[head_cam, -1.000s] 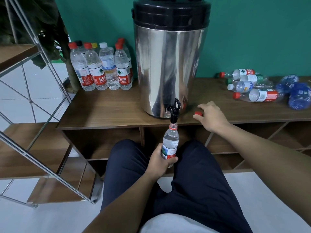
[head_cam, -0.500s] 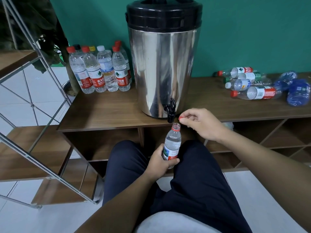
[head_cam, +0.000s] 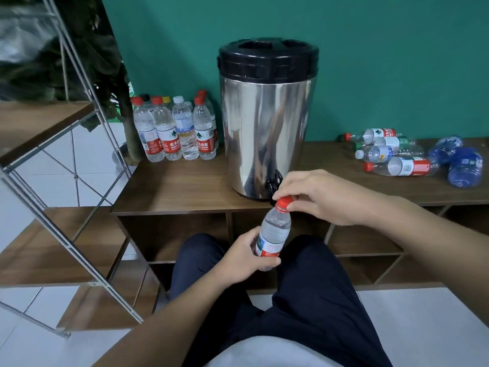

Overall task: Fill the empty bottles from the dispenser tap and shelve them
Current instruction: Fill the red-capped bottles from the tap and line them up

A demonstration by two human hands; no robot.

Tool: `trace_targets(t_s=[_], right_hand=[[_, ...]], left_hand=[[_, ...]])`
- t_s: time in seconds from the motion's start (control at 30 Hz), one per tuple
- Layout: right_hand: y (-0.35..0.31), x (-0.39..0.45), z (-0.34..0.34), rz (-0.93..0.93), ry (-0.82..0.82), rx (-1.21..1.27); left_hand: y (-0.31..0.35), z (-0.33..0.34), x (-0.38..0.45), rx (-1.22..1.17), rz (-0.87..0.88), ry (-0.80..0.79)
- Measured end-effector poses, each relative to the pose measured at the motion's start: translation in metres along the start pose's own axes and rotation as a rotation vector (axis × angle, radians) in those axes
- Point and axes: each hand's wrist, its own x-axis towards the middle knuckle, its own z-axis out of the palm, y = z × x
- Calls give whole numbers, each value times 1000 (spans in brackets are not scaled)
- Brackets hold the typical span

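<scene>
My left hand (head_cam: 244,256) grips a filled clear bottle (head_cam: 274,230) with a red label, held tilted just below the wooden counter's edge. My right hand (head_cam: 321,197) pinches the red cap (head_cam: 284,202) sitting on the bottle's neck. Right behind the cap is the black tap (head_cam: 274,181) of the steel dispenser (head_cam: 266,128), which stands on the counter (head_cam: 180,186). Several filled bottles (head_cam: 176,128) stand upright left of the dispenser. Several empty bottles (head_cam: 391,154) lie on their sides at the right.
Two crumpled blue bottles (head_cam: 457,162) lie at the counter's far right. Open cubbies (head_cam: 174,234) run under the counter. A metal-framed wooden shelf unit (head_cam: 53,181) stands at the left, with a plant behind it. My dark-trousered legs fill the lower middle.
My right hand picked the red cap off the counter and brought it onto the bottle's neck. My left hand lowered the bottle away from the tap. The view has tilted up.
</scene>
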Motion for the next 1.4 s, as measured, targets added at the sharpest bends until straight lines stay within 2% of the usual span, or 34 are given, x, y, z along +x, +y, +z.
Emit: trace_targets(t_s=[0.27, 0.37, 0.57, 0.77, 0.9, 1.07, 1.2, 1.4], right_hand=[[-64, 48, -22, 98, 146, -270], [-79, 65, -29, 59, 187, -216], [-103, 100, -61, -144, -63, -233], [-117, 157, -59, -238, -111, -337], [-124, 199, -54, -146, -10, -316], [-137, 242, -48, -43, 118, -416], [-134, 269, -37, 16, 195, -317], [-117, 293, -12, 82, 218, 2]], left_hand=[[45, -31, -25, 60, 108, 181], [57, -52, -34, 66, 115, 222], [76, -99, -51, 127, 112, 221], [79, -132, -51, 92, 142, 292], [84, -153, -39, 123, 130, 412], [95, -179, -12, 159, 143, 577], [94, -196, 10, 199, 105, 650], [83, -215, 30, 198, 50, 674]])
